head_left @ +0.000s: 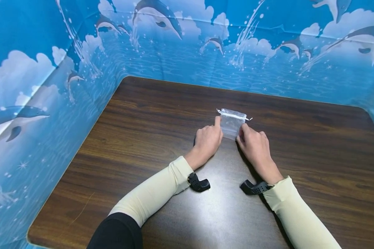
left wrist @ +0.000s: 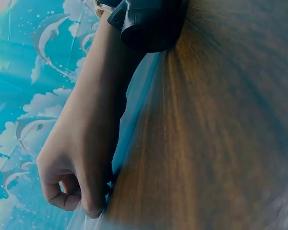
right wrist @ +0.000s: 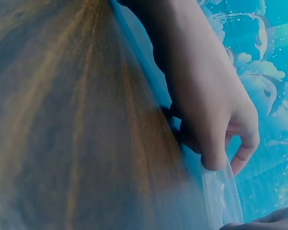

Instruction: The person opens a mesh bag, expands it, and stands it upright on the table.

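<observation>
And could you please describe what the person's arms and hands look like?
Each forearm wears a pale cream sleeve, with a black sleeve higher on the left arm. A small black angular device sits at each wrist. The left hand and right hand are ungloved.

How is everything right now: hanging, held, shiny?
Small sheer white drawstring bag: spread out
White cord: ends sticking out
Bare left hand: touching the bag's left edge
Bare right hand: pinching the bag's right edge
Blue dolphin cloth: hanging, creased
Black wrist devices: worn
Cream fabric sleeves: reaching the wrists
Brown wood-grain table: shiny
</observation>
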`<state>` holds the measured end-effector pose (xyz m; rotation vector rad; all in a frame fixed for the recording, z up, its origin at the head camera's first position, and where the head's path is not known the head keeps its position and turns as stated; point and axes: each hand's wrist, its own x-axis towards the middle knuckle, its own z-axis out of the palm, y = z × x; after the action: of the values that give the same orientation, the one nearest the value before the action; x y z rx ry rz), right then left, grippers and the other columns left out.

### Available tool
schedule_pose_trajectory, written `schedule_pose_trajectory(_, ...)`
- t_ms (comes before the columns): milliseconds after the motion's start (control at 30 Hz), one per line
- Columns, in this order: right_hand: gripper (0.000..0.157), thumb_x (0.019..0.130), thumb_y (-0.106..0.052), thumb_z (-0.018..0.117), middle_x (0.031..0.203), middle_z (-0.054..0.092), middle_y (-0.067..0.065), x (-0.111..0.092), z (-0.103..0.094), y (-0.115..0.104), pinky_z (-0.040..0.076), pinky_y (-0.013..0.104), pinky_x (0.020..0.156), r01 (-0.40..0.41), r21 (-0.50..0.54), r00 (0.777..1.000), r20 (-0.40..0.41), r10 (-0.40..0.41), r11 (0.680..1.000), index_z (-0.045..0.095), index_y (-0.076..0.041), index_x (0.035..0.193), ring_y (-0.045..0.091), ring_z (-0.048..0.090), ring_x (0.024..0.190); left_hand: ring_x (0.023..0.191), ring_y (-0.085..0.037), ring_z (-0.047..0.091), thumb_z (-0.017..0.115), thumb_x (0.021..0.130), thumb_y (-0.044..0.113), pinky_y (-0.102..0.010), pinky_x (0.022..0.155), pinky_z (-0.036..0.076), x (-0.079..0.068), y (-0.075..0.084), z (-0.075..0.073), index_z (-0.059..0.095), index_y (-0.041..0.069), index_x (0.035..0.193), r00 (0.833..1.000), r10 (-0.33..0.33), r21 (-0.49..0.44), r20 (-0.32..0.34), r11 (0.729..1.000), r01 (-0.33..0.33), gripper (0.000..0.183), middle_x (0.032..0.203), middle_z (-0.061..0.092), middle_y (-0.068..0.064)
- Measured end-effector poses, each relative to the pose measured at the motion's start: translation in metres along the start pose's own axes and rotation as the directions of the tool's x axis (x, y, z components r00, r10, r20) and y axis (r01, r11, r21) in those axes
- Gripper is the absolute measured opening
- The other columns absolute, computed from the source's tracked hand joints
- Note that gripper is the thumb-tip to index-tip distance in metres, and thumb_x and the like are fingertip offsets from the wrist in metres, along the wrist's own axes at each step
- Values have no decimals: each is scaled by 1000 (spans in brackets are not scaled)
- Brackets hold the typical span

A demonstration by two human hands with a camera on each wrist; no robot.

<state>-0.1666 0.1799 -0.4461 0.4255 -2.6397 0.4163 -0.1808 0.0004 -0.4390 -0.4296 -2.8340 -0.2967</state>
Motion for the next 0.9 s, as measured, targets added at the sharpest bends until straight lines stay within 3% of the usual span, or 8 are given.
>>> schedule_pose_trajectory(333,13,93,-10,62,58,51,5,0,-1,-5,27,36,54,-74,-6,997,2,74,997,52,-7,84,24,44,47,61,-20,66,56,104,21,-36,54,52,1,0,0,42,13,144,998,-58,-96,29,994,60,43,70,65,-1)
schedule_pose_trajectory(533,12,93,-9,64,62,54,9,-2,-1,-2,35,44,57,-45,-18,999,-15,45,999,53,-4,96,31,48,50,81,-23,66,59,99,26,-38,60,57,0,2,1,51,10,130,1000,7,-55,3,998,-7,36,107,65,-4)
schedule_pose_trajectory(633,13,92,-11,62,65,58,10,-3,-2,-1,38,47,64,-67,-13,998,12,67,998,56,-4,101,32,53,53,90,-23,63,63,100,33,-36,59,57,-1,2,0,52,10,130,998,50,5,-34,999,-50,40,116,63,-5)
schedule_pose_trajectory(767,16,92,-17,60,71,61,10,-2,-3,-2,37,48,69,-89,-9,995,46,90,996,59,-5,103,31,55,56,98,-20,63,64,103,33,-30,57,57,0,1,-1,57,13,127,980,150,89,-132,986,-139,32,117,66,-1)
schedule_pose_trajectory(900,12,96,-18,61,68,56,8,0,-2,-3,34,46,66,-82,-22,996,34,83,996,56,-7,93,28,50,54,92,-17,64,54,108,23,-28,53,55,1,-1,0,62,15,117,953,224,101,-202,973,-207,13,108,69,3)
